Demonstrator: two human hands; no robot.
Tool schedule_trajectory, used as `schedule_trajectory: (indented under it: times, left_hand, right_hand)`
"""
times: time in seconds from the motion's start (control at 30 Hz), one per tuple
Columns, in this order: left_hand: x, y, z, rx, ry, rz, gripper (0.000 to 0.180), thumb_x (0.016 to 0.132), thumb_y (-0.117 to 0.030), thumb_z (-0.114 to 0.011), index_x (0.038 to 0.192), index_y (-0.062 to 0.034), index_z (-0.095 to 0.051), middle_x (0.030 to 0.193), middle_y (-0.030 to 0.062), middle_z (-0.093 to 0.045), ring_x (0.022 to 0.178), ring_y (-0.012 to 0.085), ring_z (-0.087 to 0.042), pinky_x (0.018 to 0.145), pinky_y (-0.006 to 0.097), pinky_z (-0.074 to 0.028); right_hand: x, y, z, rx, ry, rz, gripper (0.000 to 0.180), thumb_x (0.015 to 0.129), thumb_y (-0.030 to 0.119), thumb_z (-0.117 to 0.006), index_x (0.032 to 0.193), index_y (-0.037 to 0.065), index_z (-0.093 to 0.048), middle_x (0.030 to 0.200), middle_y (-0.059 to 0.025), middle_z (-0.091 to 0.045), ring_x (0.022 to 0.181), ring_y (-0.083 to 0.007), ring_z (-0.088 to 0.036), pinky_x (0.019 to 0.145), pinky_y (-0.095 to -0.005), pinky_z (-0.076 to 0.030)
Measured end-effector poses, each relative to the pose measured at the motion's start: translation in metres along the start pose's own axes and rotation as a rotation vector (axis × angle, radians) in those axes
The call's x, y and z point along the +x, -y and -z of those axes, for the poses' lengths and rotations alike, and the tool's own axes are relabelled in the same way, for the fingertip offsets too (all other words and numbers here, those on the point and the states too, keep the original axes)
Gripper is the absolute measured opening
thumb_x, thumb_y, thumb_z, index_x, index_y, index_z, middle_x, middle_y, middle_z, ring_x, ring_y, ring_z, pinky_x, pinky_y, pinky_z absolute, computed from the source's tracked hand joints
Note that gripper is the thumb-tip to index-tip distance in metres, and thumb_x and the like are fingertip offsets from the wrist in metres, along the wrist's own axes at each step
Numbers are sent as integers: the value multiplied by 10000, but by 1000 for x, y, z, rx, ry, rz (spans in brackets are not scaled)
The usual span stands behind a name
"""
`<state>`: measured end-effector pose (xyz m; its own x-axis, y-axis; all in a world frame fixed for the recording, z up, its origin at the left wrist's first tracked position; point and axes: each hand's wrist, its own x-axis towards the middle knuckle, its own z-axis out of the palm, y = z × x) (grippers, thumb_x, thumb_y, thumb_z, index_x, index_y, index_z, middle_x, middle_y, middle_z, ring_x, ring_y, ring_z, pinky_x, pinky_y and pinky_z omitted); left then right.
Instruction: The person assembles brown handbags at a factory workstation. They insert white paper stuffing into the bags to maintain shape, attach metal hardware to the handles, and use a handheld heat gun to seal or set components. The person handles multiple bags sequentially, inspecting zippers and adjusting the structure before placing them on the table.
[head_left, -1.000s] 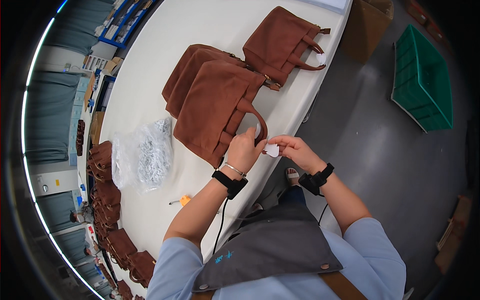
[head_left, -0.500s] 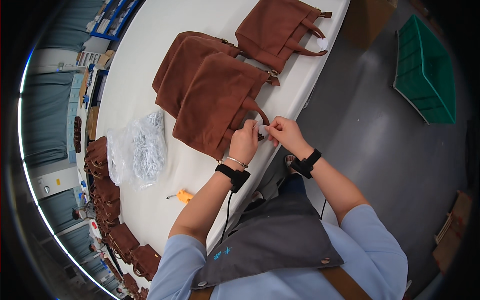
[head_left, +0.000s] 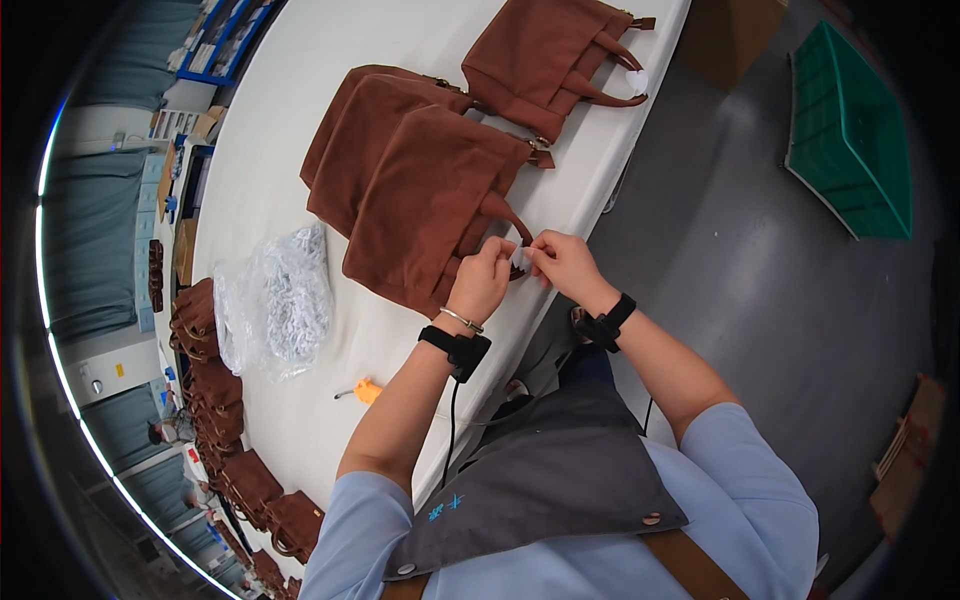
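Note:
A brown handbag (head_left: 418,205) lies at the front of an overlapping group on the white table, with its strap handle (head_left: 507,213) toward me. At that handle my left hand (head_left: 481,280) is closed in a pinch, and a sliver of white tag (head_left: 516,253) shows at its fingertips. Close beside it, my right hand (head_left: 562,268) also pinches with thumb and forefinger. Whatever lies between the right fingertips is too small to make out. Farther off lies another brown handbag (head_left: 540,65), with a white tag (head_left: 637,82) hanging at its handle.
Left of the bags, a clear plastic bag (head_left: 285,300) of white strings lies on the white table (head_left: 330,350), near an orange-handled tool (head_left: 368,390). More brown bags (head_left: 250,480) line the left. A green bin (head_left: 850,130) stands on the floor to the right.
The white tag between my hands showed more plainly before; now the fingers mostly cover it. Both hands stay by the handle, still close together, and the view has shifted slightly.

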<state>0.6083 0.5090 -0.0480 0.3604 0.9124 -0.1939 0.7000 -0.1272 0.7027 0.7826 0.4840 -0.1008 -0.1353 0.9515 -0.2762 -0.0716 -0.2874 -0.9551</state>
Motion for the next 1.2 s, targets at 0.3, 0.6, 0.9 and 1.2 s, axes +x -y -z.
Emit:
schedule_trajectory:
  times: [0.3,0.6,0.9,1.2]
  left_hand:
    - [8,-2,-1,-87,30,98,152,913,-105,-668,983,29,-679,882,126,-719,731,162,-683,655,311,-526]
    - [4,1,-14,3,-187,-122,91,860,-47,-696,869,36,-660,803,141,-642,682,250,-636,624,344,-505]
    - [0,6,-19,1,-235,-167,62,862,3,-654,845,32,-603,810,158,-629,705,313,-626,645,375,-507]
    - [2,8,-21,-36,-220,-228,69,862,26,-642,871,26,-573,856,146,-607,741,317,-611,665,374,-501]
  right_hand:
    - [0,-4,-5,199,-39,-6,197,988,132,-581,869,-23,-605,687,-64,-643,562,-132,-625,519,-275,-511]
    - [4,-4,-9,-189,-138,78,302,997,219,-561,807,-14,-591,621,-144,-628,553,-287,-631,539,-383,-499]
    - [-2,-2,-11,-341,-198,72,345,1007,254,-552,800,-17,-606,606,-117,-626,510,-243,-608,505,-366,-478]
    - [1,-5,-19,-358,-239,118,298,972,247,-575,817,-5,-609,667,-198,-636,649,-396,-630,614,-447,-501]
